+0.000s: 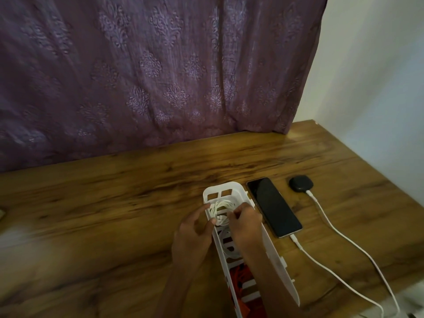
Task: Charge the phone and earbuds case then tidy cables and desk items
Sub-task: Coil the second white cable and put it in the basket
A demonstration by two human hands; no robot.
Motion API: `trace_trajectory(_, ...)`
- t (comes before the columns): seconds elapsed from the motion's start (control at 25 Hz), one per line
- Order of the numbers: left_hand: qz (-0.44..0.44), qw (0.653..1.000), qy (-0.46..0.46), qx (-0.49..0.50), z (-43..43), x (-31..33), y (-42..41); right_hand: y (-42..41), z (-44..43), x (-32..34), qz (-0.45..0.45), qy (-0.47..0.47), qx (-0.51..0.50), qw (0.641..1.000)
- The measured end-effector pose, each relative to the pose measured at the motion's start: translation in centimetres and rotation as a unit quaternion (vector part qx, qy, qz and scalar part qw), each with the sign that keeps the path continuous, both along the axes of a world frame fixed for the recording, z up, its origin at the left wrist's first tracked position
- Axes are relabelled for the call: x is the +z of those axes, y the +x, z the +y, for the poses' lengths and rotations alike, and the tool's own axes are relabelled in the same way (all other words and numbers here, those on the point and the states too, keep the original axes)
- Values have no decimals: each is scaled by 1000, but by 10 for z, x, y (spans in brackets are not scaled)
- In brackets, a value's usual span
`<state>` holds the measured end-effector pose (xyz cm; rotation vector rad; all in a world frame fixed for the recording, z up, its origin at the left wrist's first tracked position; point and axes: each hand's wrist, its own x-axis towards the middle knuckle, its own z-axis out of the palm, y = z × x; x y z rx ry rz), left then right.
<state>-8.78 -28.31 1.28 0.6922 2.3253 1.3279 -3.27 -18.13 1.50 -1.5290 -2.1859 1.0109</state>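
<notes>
White cord, wound into a tight little coil (221, 212), sits right at centre frame, and both hands are on it. The left hand (192, 237) pinches its left edge between thumb and fingertip, and the right hand (246, 223) curls its fingers over the right side. The coil hangs just over the far end of a long white plastic tray (220, 187) with rounded corners and rectangular cut-outs; more white cord and something red (243, 278) lie further down inside. Just right of the tray, a glossy black phone (273, 206) lies flat, with a white cable (321, 265) plugged into its near end. Beyond it sits a rounded matte black earbuds case (298, 183), with its own white lead (339, 230) attached. Both lines trail to lower right over the grained wooden desk (114, 203). A purple patterned curtain (137, 76) fills the upper frame.
</notes>
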Motion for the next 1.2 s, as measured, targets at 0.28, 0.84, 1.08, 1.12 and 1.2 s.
trace_trajectory(0.28, -6, 1000, 7, -5, 0, -7, 0, 8, 0, 7, -66, 2, 71, 995)
trace_trajectory(0.84, -188, 980, 57, -23, -27, 15, 76, 114, -5, 22, 203, -78, 95, 971)
trace_trajectory(1.08, -287, 955, 72, -4, -38, -2, 105, 142, -33, 3, 220, -149, 71, 961)
trace_trajectory(1.12, -293, 953, 74, 3, -38, -1, 105, 142, -34, 3, 223, -146, 65, 962)
trace_trajectory(1.2, -293, 952, 83, 7, -36, 6, 104, 142, -33, 5, 222, -127, 69, 964)
